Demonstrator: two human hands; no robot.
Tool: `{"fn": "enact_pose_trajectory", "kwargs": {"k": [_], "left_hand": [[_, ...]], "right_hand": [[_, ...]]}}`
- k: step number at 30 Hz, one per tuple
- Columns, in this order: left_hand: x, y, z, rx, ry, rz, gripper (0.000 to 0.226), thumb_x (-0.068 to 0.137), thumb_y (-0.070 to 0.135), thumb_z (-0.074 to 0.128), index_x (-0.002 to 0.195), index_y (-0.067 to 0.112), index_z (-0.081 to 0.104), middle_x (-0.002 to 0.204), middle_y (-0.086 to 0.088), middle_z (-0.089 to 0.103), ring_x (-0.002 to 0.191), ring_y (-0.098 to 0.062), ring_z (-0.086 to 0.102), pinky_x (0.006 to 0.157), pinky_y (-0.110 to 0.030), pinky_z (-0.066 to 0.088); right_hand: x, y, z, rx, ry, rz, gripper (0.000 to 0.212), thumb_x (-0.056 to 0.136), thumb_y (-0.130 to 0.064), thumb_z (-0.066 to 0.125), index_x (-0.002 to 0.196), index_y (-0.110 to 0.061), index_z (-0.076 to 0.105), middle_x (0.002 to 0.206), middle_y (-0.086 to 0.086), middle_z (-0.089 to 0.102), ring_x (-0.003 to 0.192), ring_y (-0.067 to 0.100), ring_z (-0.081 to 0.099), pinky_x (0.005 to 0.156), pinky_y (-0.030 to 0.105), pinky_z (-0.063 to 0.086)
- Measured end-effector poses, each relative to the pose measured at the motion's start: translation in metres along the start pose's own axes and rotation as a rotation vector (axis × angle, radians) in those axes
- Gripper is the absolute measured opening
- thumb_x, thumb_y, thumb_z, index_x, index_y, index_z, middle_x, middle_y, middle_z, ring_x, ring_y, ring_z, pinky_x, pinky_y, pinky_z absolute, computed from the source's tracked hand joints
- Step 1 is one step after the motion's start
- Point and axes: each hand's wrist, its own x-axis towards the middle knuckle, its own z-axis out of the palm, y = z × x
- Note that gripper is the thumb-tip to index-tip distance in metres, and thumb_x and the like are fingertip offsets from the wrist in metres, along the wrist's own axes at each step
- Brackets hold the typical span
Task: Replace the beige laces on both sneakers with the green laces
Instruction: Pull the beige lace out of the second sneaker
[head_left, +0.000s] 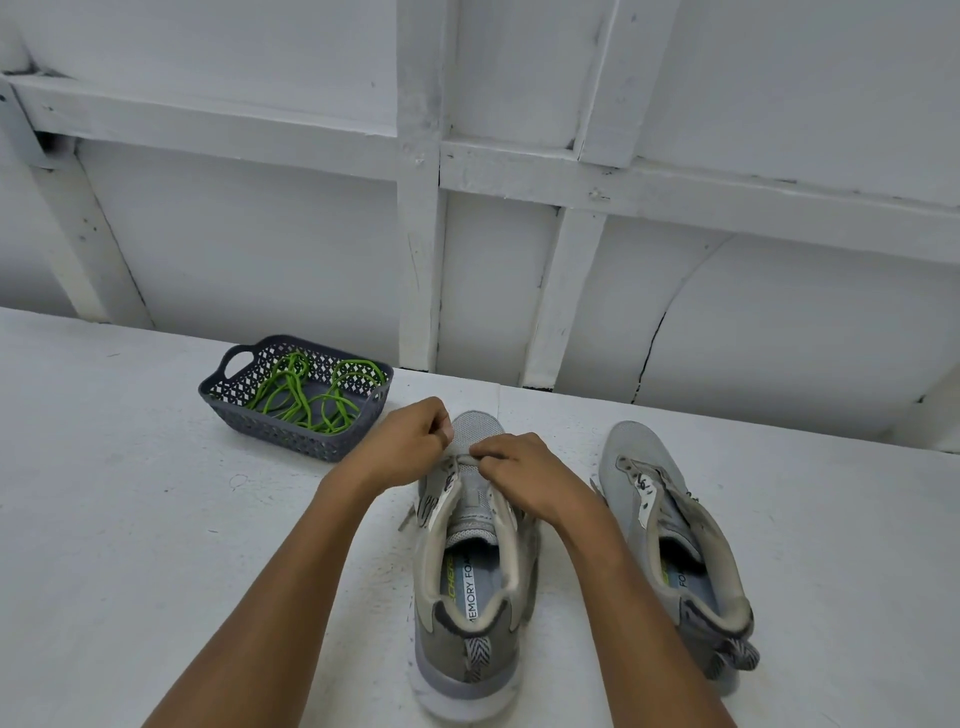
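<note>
Tabletop (130, 519), white-painted and scuffed, carries everything. The left sneaker (470, 597), grey mesh with a pale padded collar and a striped heel tab, stands near the middle, heel toward the person and toe away. The right sneaker (670, 545), of the same make, stands apart to the right of it, its toe angled slightly leftward. Beyond and to the left of the left sneaker sits a dark grey plastic basket (291, 441) with lattice-pierced walls and a cut-out handle. The green laces (306, 397) lie inside it, a loose tangle of thin cord. Both forearms reach forward and meet over the left sneaker's lowest eyelets, just behind the toe cap. The left hand (410, 447) is knuckles-up, fingers curled in against the thumb. The right hand (524, 478) is curled likewise, fingertips turned down. Between them the beige lace (464, 459) crosses those eyelets, and each hand pinches it at its own side. One loose end trails off the left sneaker's left flank.
</note>
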Motion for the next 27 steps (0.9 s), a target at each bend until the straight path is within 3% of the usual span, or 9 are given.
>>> {"fn": "enact_pose_trajectory", "kwargs": {"k": [3,8,11,14,17,20,23,25,27], "left_hand": [[0.000,0.004,-0.004,0.188,-0.064,-0.022,0.010,0.097,0.020,0.053,0.094,0.014,0.060,0.087,0.004,0.060,0.081,-0.014,0.054,0.064,-0.027,0.042],[-0.004,0.002,-0.013,0.323,-0.210,-0.037,0.015,0.090,0.013,0.058,0.080,0.023,0.064,0.079,0.007,0.062,0.074,-0.011,0.055,0.057,-0.024,0.040],[-0.009,0.005,-0.020,0.063,-0.148,-0.032,0.018,0.089,0.007,0.061,0.076,0.019,0.066,0.070,0.007,0.061,0.063,-0.008,0.051,0.057,-0.024,0.039],[-0.015,0.011,-0.026,-0.270,-0.098,-0.029,0.014,0.089,0.003,0.061,0.077,0.010,0.065,0.067,0.000,0.060,0.068,-0.014,0.050,0.063,-0.022,0.039],[-0.018,0.015,-0.029,-0.467,-0.032,0.004,0.010,0.091,0.008,0.060,0.083,0.004,0.063,0.090,-0.022,0.067,0.082,-0.026,0.058,0.074,-0.034,0.043],[-0.018,0.018,-0.028,-0.701,-0.006,0.014,0.018,0.101,0.008,0.048,0.084,0.006,0.054,0.080,-0.010,0.065,0.076,-0.025,0.068,0.077,-0.040,0.053],[-0.014,0.016,-0.027,-0.648,0.062,0.006,0.017,0.102,0.007,0.046,0.086,0.009,0.049,0.071,-0.004,0.052,0.050,-0.013,0.046,0.052,-0.031,0.036],[-0.010,0.014,-0.026,-0.543,0.112,-0.015,0.015,0.101,0.010,0.047,0.086,0.009,0.047,0.069,-0.001,0.046,0.052,-0.012,0.035,0.050,-0.026,0.031],[-0.008,0.011,-0.023,-0.316,0.114,-0.020,0.011,0.100,0.017,0.052,0.092,0.010,0.050,0.071,0.002,0.050,0.057,-0.013,0.038,0.053,-0.027,0.033]], "right_hand": [[0.001,0.000,0.001,0.015,0.012,0.024,0.054,0.078,-0.040,0.041,0.124,-0.026,0.066,0.137,-0.001,0.058,0.129,0.022,0.046,0.109,0.049,0.036],[0.001,0.001,0.001,0.023,0.013,0.027,0.051,0.082,-0.037,0.044,0.129,-0.028,0.064,0.140,-0.003,0.056,0.132,0.021,0.043,0.110,0.049,0.035],[-0.002,0.000,0.000,0.029,0.023,0.028,0.054,0.078,-0.037,0.043,0.126,-0.028,0.065,0.137,-0.004,0.058,0.129,0.022,0.046,0.108,0.050,0.037],[-0.003,0.000,0.000,0.028,0.032,0.008,0.042,0.084,-0.029,0.046,0.119,-0.023,0.069,0.131,-0.002,0.061,0.125,0.023,0.048,0.106,0.051,0.038],[-0.003,0.001,0.002,0.031,0.034,0.006,0.032,0.089,-0.020,0.046,0.111,-0.011,0.068,0.122,0.004,0.064,0.116,0.025,0.052,0.102,0.050,0.042],[-0.004,0.001,0.002,0.031,0.045,-0.010,0.031,0.089,-0.019,0.045,0.109,-0.005,0.065,0.116,0.008,0.066,0.112,0.027,0.054,0.100,0.050,0.043],[-0.004,0.000,0.002,0.037,0.038,-0.010,0.031,0.091,-0.019,0.045,0.108,-0.006,0.067,0.117,0.008,0.066,0.113,0.026,0.054,0.100,0.049,0.043],[-0.003,0.000,0.002,0.037,0.038,-0.018,0.031,0.091,-0.019,0.045,0.108,-0.004,0.067,0.116,0.009,0.067,0.112,0.026,0.054,0.100,0.049,0.044],[-0.003,-0.001,0.003,0.050,0.041,-0.024,0.031,0.091,-0.019,0.046,0.108,-0.004,0.068,0.117,0.010,0.067,0.112,0.027,0.055,0.100,0.048,0.044]]}}
